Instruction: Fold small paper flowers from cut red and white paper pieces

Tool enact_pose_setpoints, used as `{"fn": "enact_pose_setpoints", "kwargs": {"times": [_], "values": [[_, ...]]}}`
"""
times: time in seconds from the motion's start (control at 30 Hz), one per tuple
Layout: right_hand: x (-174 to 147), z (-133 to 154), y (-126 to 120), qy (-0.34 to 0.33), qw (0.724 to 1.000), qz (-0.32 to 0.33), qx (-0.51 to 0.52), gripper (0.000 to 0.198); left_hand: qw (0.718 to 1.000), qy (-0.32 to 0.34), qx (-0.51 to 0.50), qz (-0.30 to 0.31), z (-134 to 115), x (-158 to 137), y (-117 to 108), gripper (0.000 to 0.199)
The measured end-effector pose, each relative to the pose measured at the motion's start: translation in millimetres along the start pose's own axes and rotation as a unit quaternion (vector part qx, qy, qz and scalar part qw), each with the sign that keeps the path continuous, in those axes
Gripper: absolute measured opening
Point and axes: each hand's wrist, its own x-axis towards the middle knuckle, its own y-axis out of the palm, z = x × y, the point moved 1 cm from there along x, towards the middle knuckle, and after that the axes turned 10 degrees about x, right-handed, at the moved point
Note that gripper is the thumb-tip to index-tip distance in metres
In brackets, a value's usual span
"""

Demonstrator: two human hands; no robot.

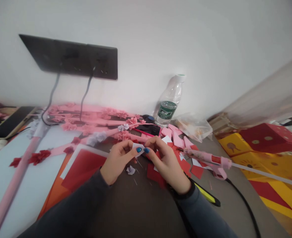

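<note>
Between my two hands is a small piece of white paper [137, 145], pinched by thumbs and fingers of both. My left hand [118, 160] grips its left side; my right hand [168, 163] meets it from the right, thumb tips almost touching. Below the left fingers a small white paper flower [130, 170] lies on the grey table [136, 211]. Cut red paper pieces [156, 175] are partly hidden under my right hand. Behind the hands, pink paper-wrapped branches [93, 132] carry pink, white and red paper flowers.
A pink glue gun [205, 157] with a black cord lies to the right, near a yellow-and-black cutter [207, 195]. A water bottle [168, 105] leans against the wall. Red and white sheets [82, 168] lie left, a phone [12, 120] far left, yellow boxes [260, 162] right.
</note>
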Motion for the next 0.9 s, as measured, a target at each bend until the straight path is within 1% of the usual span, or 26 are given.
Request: {"fn": "enact_pose_setpoints", "kwargs": {"times": [0.03,0.13,0.23,0.37,0.5,0.63,0.9], "values": [[0.3,1.1,-0.7,-0.029,0.999,-0.001,-0.016,0.005,1.000,-0.003,-0.014,-0.008,0.3,0.2,-0.2,0.035],[1.5,3.9,-1.9,-0.106,0.993,0.010,-0.049,0.012,0.999,-0.005,-0.041,-0.006,0.4,0.6,0.3,0.033],[2.2,4.7,-2.6,-0.132,0.990,-0.002,-0.054,0.011,0.999,0.005,-0.044,0.008,0.0,0.4,0.2,0.029],[1.5,3.9,-3.0,-0.146,0.987,-0.010,-0.064,0.013,0.999,0.008,-0.050,0.008,0.3,0.8,-1.2,0.031],[0.9,1.7,-4.2,-0.144,0.987,-0.004,-0.072,0.012,0.997,-0.005,-0.073,-0.007,-0.3,1.7,-0.6,0.033],[1.9,1.2,-5.9,-0.134,0.989,-0.009,-0.061,0.010,0.996,-0.011,-0.085,-0.006,-1.5,1.4,1.2,0.034],[2.5,6.7,-6.6,-0.118,0.991,-0.024,-0.051,0.012,0.999,0.011,-0.030,-0.009,-2.7,0.3,-0.6,0.030]]}}
